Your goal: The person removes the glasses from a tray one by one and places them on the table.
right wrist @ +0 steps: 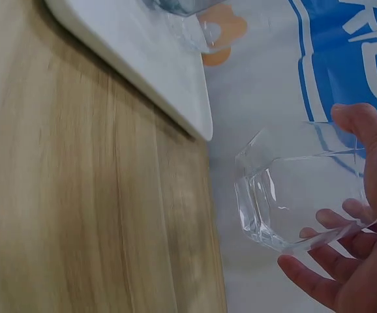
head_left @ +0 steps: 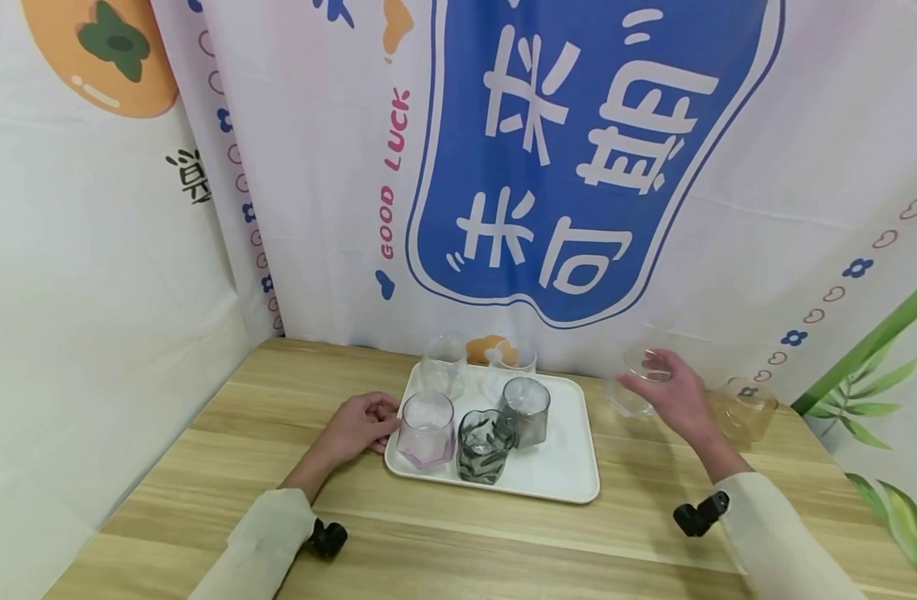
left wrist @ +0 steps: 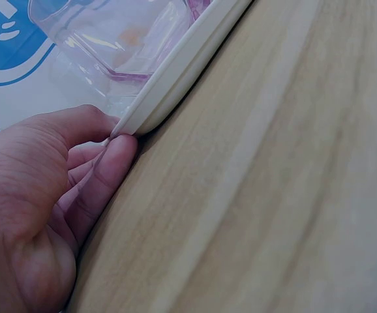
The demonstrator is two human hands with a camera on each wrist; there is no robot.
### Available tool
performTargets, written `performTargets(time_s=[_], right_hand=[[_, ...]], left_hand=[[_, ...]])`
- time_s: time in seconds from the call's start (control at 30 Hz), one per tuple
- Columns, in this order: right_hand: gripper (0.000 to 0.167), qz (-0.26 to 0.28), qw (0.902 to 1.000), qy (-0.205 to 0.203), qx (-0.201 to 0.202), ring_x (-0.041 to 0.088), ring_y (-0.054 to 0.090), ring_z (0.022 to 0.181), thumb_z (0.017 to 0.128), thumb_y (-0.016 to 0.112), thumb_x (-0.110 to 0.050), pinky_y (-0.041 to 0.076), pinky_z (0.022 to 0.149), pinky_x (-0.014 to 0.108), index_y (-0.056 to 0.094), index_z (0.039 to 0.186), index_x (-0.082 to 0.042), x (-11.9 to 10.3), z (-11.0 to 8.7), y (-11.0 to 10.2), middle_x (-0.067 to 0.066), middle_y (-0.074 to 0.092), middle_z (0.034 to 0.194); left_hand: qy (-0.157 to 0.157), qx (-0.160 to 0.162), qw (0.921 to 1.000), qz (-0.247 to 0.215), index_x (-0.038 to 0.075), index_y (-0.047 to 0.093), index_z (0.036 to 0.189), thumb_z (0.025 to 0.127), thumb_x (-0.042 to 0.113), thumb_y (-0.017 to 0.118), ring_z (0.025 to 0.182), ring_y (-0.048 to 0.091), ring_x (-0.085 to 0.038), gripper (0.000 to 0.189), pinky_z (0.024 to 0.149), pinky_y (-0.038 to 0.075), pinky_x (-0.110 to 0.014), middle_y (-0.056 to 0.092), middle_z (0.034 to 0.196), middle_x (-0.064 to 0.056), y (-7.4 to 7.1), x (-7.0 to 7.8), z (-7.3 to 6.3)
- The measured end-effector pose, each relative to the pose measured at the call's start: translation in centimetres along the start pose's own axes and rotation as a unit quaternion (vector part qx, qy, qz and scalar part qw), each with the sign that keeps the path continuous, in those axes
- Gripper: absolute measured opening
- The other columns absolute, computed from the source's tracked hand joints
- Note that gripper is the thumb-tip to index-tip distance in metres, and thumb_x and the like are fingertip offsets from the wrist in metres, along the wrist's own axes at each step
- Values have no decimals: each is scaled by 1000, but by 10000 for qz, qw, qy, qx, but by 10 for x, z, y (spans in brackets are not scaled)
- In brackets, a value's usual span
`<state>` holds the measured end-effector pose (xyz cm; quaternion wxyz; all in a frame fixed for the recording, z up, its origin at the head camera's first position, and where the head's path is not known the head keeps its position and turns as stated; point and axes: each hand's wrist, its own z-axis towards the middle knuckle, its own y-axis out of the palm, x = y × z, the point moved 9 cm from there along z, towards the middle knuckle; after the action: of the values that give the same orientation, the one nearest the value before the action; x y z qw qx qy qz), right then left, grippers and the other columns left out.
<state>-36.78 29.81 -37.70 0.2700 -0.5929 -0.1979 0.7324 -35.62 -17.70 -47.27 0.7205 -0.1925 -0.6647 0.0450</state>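
My left hand [head_left: 363, 427] pinches the left rim of a white tray [head_left: 563, 477] between thumb and fingers, as the left wrist view shows close up. To the right of the tray, my right hand [head_left: 678, 398] grips a clear faceted glass [right wrist: 286, 202] near its rim, thumb on one side and fingers on the other. On the tray stand a pink-tinted glass [head_left: 426, 432] beside my left hand, a dark wavy glass [head_left: 483, 454] at the front, a smoky grey glass [head_left: 526, 414] and two clear glasses, one at the back left [head_left: 443, 371] and one behind the grey glass [head_left: 513, 360].
An amber glass [head_left: 747, 414] stands on the wooden table [head_left: 458, 558] at the far right, partly behind my right wrist. A printed cloth [head_left: 338, 208] hangs along the table's back edge.
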Motion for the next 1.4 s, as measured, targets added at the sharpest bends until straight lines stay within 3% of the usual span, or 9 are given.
performTargets(time_s=[0.37,0.63,1.13,1.33,1.4], right_hand=[[98,-417,9987,282,44,53,51,128,92,75,-53,50,99,62,32,152,12,30,-4,-26,36,48,143],[101,-417,9982,433,-17,56,48,129,94,72,-54,47,101,66,27,153,14,48,-9,-40,38,44,146],[111,-596,9956,712,-135,59,42,132,92,71,-59,42,103,70,18,155,14,64,-11,-47,41,37,149],[110,-771,9936,812,-145,60,41,132,92,70,-61,41,102,71,19,155,14,70,-13,-49,42,37,148],[109,-808,9934,804,-152,60,42,131,93,70,-60,42,102,71,20,154,15,71,-13,-49,42,37,147]], left_hand=[[22,-6,10000,32,-9,63,120,96,3,73,66,66,-19,30,56,62,-33,66,90,-12,0,-1,0],[-36,-2,10000,50,-9,63,120,95,2,72,66,66,-19,28,56,62,-32,66,89,-12,-1,0,2],[-46,27,10000,71,-8,64,120,96,3,73,65,65,-19,28,55,61,-32,66,89,-11,-1,-1,-1],[8,6,10000,67,-12,63,118,96,-1,70,65,65,-21,26,56,62,-36,66,90,-17,1,28,-14],[-9,8,10000,81,-13,62,118,96,-2,70,65,65,-20,26,57,62,-37,66,90,-18,1,27,-13]])
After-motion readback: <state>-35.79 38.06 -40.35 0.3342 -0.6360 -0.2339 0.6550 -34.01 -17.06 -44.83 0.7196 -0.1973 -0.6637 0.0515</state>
